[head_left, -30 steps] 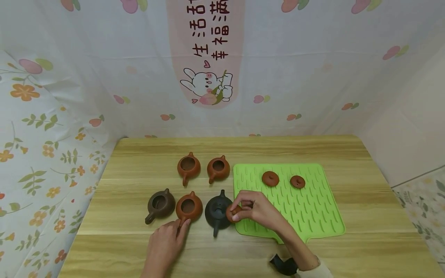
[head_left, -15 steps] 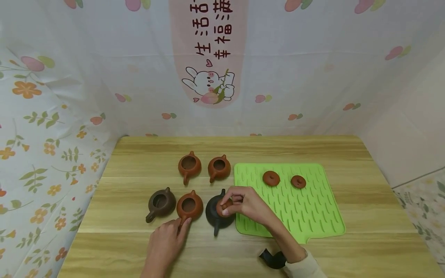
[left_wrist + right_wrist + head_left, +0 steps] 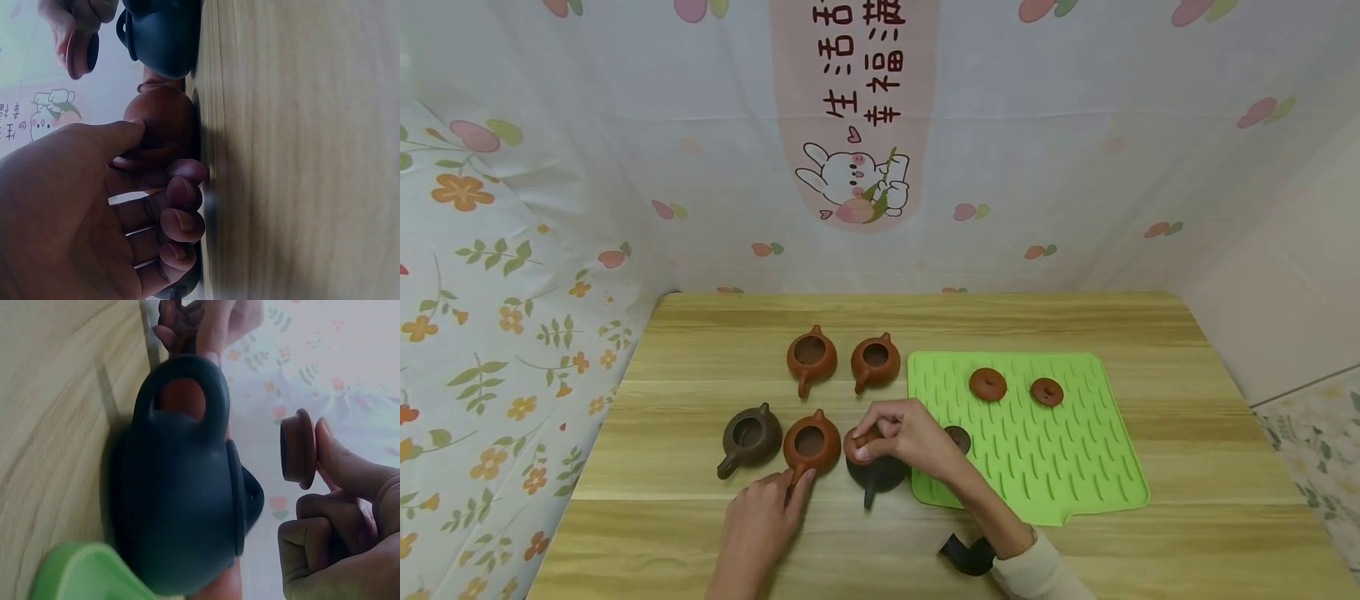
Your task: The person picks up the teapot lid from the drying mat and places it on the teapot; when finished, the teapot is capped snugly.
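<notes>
My left hand [image 3: 760,521] pinches the handle of a lidless reddish-brown teapot [image 3: 831,443] on the wooden table. In the left wrist view the thumb lies on top of that handle and the fingers curl below. With thumb and fingers my right hand [image 3: 913,437] pinches a round reddish-brown lid [image 3: 852,447]. The lid [image 3: 302,450] is in the air, apart from the black teapot [image 3: 181,506], as the right wrist view shows. That black teapot has its own lid on and stands right of the reddish-brown one. Fingers partly cover the held lid from above.
A lidless dark brown teapot [image 3: 765,442] stands at left. Two lidless reddish-brown teapots [image 3: 827,358] [image 3: 891,362] stand behind. The green mat [image 3: 1105,475] bears two reddish lids [image 3: 988,384] [image 3: 1047,392] and a dark lid [image 3: 958,437] beside the right forearm. A black curved object [image 3: 966,557] is near the right sleeve.
My right hand has carried the reddish-brown lid leftward from the mat's edge across the black teapot. The dark lid on the mat has come into view. My left hand keeps its grip.
</notes>
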A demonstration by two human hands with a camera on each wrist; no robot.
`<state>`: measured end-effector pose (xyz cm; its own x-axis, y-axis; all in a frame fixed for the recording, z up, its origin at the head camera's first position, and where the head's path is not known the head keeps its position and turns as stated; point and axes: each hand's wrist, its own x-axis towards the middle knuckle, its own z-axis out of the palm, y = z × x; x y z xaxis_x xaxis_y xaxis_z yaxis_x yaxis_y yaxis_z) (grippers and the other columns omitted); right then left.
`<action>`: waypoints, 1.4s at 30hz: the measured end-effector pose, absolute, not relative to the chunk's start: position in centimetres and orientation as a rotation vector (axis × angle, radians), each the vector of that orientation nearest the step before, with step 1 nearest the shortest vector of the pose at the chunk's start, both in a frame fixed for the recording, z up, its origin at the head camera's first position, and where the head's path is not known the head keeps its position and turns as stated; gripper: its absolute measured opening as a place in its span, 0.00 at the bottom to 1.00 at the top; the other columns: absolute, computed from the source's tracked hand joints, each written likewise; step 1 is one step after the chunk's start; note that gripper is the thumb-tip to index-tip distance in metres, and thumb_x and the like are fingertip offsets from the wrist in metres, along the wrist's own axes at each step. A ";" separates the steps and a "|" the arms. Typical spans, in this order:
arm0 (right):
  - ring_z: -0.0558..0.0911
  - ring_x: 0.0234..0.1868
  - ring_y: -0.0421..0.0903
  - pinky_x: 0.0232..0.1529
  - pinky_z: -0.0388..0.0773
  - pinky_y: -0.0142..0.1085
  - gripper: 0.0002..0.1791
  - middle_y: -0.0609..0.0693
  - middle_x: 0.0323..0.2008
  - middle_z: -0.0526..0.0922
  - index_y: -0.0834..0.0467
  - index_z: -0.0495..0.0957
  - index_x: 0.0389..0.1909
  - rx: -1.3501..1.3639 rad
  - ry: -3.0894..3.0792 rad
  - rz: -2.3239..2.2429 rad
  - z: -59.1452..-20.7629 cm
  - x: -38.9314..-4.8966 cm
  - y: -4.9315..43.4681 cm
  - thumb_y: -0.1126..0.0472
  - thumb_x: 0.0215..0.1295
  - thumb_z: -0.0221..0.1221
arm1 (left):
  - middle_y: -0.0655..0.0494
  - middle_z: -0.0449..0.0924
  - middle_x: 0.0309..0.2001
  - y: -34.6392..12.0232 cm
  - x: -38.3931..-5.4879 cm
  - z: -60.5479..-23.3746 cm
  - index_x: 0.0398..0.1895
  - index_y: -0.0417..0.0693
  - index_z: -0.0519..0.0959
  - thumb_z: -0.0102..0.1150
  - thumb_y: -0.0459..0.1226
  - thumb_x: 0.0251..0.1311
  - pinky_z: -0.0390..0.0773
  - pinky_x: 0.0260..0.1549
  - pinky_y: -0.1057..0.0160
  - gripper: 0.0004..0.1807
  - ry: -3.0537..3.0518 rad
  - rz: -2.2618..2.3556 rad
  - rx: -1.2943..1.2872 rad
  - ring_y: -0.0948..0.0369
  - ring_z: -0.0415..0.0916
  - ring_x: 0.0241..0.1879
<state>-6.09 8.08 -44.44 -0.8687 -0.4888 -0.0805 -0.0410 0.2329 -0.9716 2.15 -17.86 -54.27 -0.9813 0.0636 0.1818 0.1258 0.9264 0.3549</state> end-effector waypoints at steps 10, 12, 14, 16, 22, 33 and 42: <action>0.60 0.22 0.36 0.31 0.64 0.30 0.07 0.41 0.17 0.62 0.60 0.91 0.37 -0.554 2.146 -1.691 -44.7 -6.3 5.7 0.67 0.61 0.78 | 0.66 0.64 0.18 -17.7 2.2 -53.6 0.19 0.61 0.66 0.64 0.53 0.79 0.62 0.19 0.61 0.27 -2.920 -0.553 -0.158 0.65 0.62 0.18; 0.60 0.22 0.36 0.31 0.64 0.30 0.07 0.41 0.17 0.63 0.59 0.91 0.37 -0.547 2.156 -1.689 -44.7 -6.4 5.5 0.67 0.60 0.79 | 0.66 0.63 0.18 -17.7 2.2 -53.7 0.19 0.61 0.66 0.64 0.53 0.78 0.62 0.19 0.61 0.28 -2.922 -0.554 -0.162 0.65 0.62 0.18; 0.61 0.22 0.36 0.31 0.64 0.30 0.07 0.41 0.17 0.63 0.58 0.91 0.37 -0.540 2.163 -1.689 -44.7 -6.4 5.3 0.66 0.60 0.79 | 0.67 0.64 0.18 -17.7 2.2 -53.8 0.19 0.61 0.66 0.65 0.53 0.78 0.62 0.19 0.60 0.27 -2.921 -0.553 -0.166 0.65 0.63 0.18; 0.62 0.22 0.36 0.30 0.64 0.30 0.08 0.41 0.17 0.64 0.58 0.91 0.37 -0.543 2.166 -1.691 -44.8 -6.5 5.1 0.66 0.59 0.79 | 0.67 0.63 0.17 -17.8 2.1 -54.0 0.18 0.62 0.66 0.67 0.52 0.76 0.62 0.18 0.61 0.28 -2.928 -0.541 -0.159 0.66 0.62 0.18; 0.63 0.22 0.35 0.31 0.66 0.29 0.07 0.40 0.17 0.65 0.59 0.91 0.37 -0.574 2.182 -1.683 -45.1 -7.1 4.1 0.66 0.59 0.80 | 0.68 0.60 0.17 -17.8 2.3 -53.8 0.17 0.62 0.65 0.64 0.54 0.78 0.60 0.18 0.63 0.29 -2.893 -0.566 -0.173 0.67 0.58 0.17; 0.62 0.23 0.33 0.31 0.63 0.28 0.08 0.39 0.18 0.69 0.60 0.92 0.37 -0.611 2.184 -1.668 -45.3 -7.7 2.7 0.66 0.60 0.80 | 0.67 0.63 0.17 -17.7 2.2 -53.6 0.18 0.62 0.65 0.69 0.50 0.75 0.62 0.17 0.61 0.28 -2.898 -0.565 -0.173 0.66 0.63 0.17; 0.61 0.20 0.33 0.28 0.61 0.28 0.08 0.40 0.15 0.67 0.60 0.91 0.36 -0.619 2.228 -1.599 -45.7 -8.2 1.6 0.67 0.58 0.81 | 0.67 0.64 0.17 -17.8 2.3 -54.0 0.18 0.61 0.65 0.69 0.50 0.75 0.63 0.18 0.60 0.28 -2.909 -0.547 -0.163 0.64 0.66 0.17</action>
